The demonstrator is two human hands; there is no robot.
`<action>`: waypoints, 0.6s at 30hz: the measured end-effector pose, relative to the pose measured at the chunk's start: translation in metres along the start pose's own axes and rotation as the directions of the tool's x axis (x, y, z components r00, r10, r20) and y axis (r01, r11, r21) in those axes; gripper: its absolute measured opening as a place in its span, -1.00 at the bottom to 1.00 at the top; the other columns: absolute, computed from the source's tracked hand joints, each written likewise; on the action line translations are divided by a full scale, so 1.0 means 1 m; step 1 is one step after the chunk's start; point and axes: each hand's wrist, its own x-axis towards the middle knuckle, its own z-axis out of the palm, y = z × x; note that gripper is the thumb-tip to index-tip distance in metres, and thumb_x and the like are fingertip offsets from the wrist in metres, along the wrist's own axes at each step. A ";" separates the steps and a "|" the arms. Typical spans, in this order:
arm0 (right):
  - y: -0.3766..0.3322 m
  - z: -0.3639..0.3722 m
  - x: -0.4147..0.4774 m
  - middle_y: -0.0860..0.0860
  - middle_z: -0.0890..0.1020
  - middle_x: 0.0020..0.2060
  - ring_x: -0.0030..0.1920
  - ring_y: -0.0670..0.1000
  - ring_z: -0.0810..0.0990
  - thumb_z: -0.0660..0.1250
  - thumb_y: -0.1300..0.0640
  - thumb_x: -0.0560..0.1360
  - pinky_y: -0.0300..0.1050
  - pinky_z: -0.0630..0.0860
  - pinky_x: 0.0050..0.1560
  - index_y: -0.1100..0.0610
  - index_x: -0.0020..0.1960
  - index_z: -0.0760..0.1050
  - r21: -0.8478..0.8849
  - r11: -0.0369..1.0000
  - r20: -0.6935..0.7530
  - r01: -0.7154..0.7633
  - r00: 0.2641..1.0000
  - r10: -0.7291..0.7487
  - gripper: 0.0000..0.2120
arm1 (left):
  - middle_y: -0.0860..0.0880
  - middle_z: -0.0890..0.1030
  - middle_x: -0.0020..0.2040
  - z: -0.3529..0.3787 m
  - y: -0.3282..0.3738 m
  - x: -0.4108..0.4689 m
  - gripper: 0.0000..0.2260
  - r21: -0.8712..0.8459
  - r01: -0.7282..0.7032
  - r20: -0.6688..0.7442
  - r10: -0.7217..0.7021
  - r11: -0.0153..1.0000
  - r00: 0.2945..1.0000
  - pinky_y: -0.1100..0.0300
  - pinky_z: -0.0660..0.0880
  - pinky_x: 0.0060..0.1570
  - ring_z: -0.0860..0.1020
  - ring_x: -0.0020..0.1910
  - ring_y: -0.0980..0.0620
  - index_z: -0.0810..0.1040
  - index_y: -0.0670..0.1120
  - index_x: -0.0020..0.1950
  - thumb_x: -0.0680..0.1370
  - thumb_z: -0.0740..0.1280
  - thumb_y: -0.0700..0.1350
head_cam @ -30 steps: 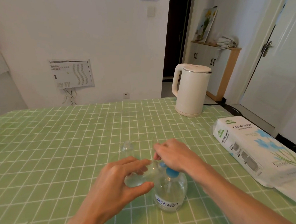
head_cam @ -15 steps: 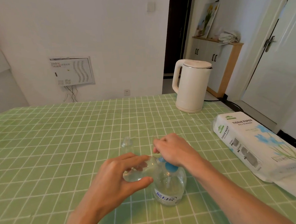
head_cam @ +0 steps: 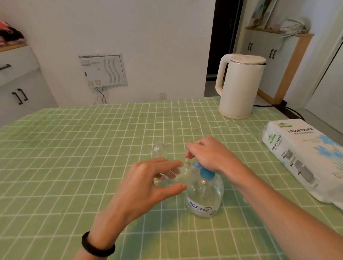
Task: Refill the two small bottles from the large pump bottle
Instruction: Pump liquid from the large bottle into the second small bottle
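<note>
A large clear pump bottle [head_cam: 205, 198] with a blue pump head and a blue-lettered label stands on the green checked tablecloth [head_cam: 68, 166]. My right hand [head_cam: 210, 154] rests on top of the blue pump head, fingers curled over it. My left hand [head_cam: 149, 183] holds a small clear bottle [head_cam: 165, 180] tilted, its mouth toward the pump spout. A second small clear bottle [head_cam: 159, 149] stands upright just behind, apart from both hands.
A cream electric kettle [head_cam: 240, 85] stands at the table's back right with its cord trailing off. A tissue paper pack [head_cam: 309, 157] lies along the right edge. White cabinets stand left and back right.
Both hands keep the same hold on the pump head and the small bottle. The view has tilted a little, so everything sits slightly higher in frame.
</note>
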 end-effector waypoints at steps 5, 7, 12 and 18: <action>0.000 0.002 -0.003 0.20 0.76 0.18 0.25 0.26 0.70 0.23 0.02 0.62 0.24 0.58 0.36 0.31 0.19 0.69 0.002 1.000 0.001 -0.007 1.000 0.007 -0.58 | 0.23 0.73 0.04 -0.003 -0.001 0.004 -0.54 0.023 0.009 0.020 -0.010 1.000 1.000 0.24 0.60 0.14 0.67 0.04 0.29 0.68 0.11 0.33 0.44 0.57 0.14; 0.000 0.001 -0.003 0.21 0.75 0.19 0.26 0.26 0.69 0.23 0.01 0.63 0.24 0.58 0.36 0.33 0.20 0.68 0.015 1.000 -0.011 -0.005 1.000 0.005 -0.56 | 0.23 0.73 0.03 -0.005 -0.001 0.008 -0.53 0.023 0.013 0.044 -0.014 1.000 0.999 0.28 0.60 0.16 0.67 0.04 0.33 0.68 0.13 0.32 0.43 0.58 0.14; 0.000 -0.002 0.005 0.11 0.66 -0.33 -0.31 0.12 0.54 0.27 -0.01 0.63 0.00 0.57 -0.06 0.27 -0.27 0.56 -0.026 0.999 -0.064 0.028 0.998 -0.029 -0.58 | 0.24 0.74 0.06 -0.010 -0.001 0.015 -0.51 -0.004 0.025 0.080 -0.025 1.000 0.996 0.29 0.60 0.20 0.66 0.07 0.36 0.68 0.15 0.31 0.39 0.57 0.18; 0.003 0.002 0.004 0.21 0.74 0.19 0.27 0.28 0.67 0.24 0.02 0.62 0.23 0.57 0.34 0.33 0.19 0.68 0.007 1.000 -0.017 -0.025 1.000 0.025 -0.58 | 0.26 0.74 0.03 -0.007 -0.006 0.016 -0.57 -0.016 0.029 0.116 -0.027 0.999 0.993 0.30 0.60 0.14 0.67 0.04 0.33 0.71 0.15 0.26 0.40 0.57 0.15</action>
